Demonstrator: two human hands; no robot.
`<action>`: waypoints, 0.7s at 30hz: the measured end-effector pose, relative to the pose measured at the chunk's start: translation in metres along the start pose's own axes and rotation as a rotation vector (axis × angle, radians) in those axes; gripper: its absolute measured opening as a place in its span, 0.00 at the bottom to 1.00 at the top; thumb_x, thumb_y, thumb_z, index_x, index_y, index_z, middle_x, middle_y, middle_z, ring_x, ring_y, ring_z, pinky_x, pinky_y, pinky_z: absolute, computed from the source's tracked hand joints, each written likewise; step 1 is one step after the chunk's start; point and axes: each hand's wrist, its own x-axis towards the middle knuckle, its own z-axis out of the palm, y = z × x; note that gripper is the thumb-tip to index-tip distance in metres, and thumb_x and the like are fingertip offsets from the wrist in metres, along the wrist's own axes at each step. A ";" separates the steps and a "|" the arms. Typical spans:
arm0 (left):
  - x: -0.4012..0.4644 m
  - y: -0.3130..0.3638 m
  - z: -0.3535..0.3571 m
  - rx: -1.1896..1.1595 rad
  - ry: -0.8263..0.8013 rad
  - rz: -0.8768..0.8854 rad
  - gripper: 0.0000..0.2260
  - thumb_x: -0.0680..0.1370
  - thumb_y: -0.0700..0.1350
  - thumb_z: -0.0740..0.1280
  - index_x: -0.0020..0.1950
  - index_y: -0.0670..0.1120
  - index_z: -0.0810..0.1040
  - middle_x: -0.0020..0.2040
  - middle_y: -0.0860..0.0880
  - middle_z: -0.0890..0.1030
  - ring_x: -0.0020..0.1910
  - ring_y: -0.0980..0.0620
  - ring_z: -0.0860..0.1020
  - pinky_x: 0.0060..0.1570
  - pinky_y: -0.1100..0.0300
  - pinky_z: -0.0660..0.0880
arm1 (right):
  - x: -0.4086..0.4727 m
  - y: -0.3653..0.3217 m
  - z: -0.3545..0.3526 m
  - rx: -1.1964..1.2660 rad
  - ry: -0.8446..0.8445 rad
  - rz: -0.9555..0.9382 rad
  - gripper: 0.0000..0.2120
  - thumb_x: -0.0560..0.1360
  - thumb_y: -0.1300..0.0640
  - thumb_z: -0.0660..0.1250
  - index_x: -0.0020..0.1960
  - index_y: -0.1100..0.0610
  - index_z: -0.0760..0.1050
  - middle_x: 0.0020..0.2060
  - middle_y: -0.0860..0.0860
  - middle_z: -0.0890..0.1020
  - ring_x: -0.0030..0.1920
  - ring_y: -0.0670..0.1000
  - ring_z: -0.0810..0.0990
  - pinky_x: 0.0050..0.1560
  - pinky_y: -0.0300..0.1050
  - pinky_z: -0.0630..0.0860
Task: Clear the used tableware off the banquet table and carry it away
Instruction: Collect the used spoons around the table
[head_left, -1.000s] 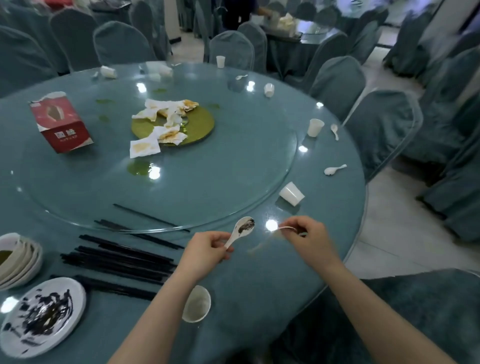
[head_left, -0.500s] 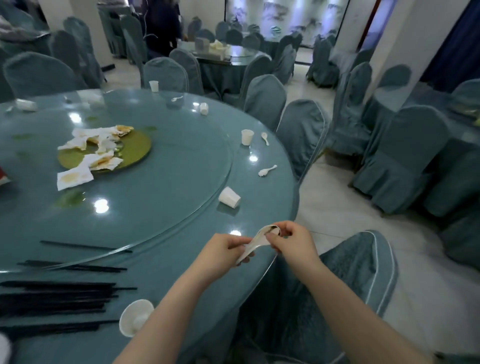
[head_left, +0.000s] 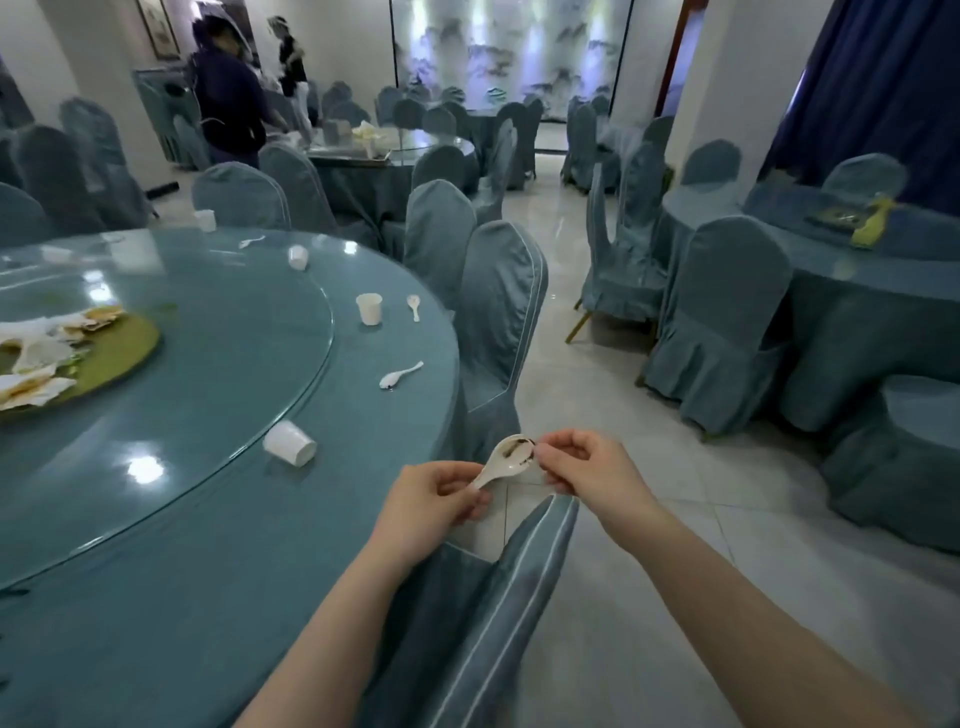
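Beyond table edge (head_left: 447, 364): both hands pinching spoon (head_left: 506, 460).

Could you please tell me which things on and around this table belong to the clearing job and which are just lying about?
To clear:
spoon in hand
tipped cup
upright cup
loose spoon
green plate

Just there:
chair
neighbouring table

covered chairs (head_left: 501, 306) — tiled floor (head_left: 613, 467), blue curtain (head_left: 883, 88)
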 end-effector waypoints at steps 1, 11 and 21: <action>0.006 0.005 0.005 -0.010 0.031 -0.002 0.16 0.76 0.34 0.65 0.44 0.55 0.83 0.37 0.49 0.85 0.35 0.54 0.80 0.43 0.60 0.77 | 0.010 -0.002 -0.012 0.006 -0.007 0.004 0.01 0.74 0.57 0.70 0.44 0.54 0.80 0.35 0.49 0.82 0.33 0.44 0.79 0.37 0.38 0.76; 0.070 0.037 -0.016 -0.183 0.325 -0.018 0.07 0.80 0.37 0.61 0.52 0.48 0.74 0.39 0.47 0.85 0.31 0.53 0.80 0.33 0.62 0.77 | 0.106 -0.025 -0.034 -0.062 -0.081 -0.064 0.04 0.75 0.60 0.67 0.44 0.52 0.79 0.34 0.48 0.82 0.34 0.46 0.80 0.34 0.36 0.75; 0.177 0.023 -0.009 -0.324 0.645 -0.144 0.10 0.79 0.36 0.56 0.48 0.44 0.77 0.25 0.53 0.65 0.21 0.56 0.59 0.22 0.65 0.56 | 0.243 -0.011 -0.070 -0.113 -0.227 -0.043 0.04 0.75 0.60 0.67 0.44 0.53 0.80 0.34 0.48 0.82 0.33 0.43 0.79 0.32 0.34 0.75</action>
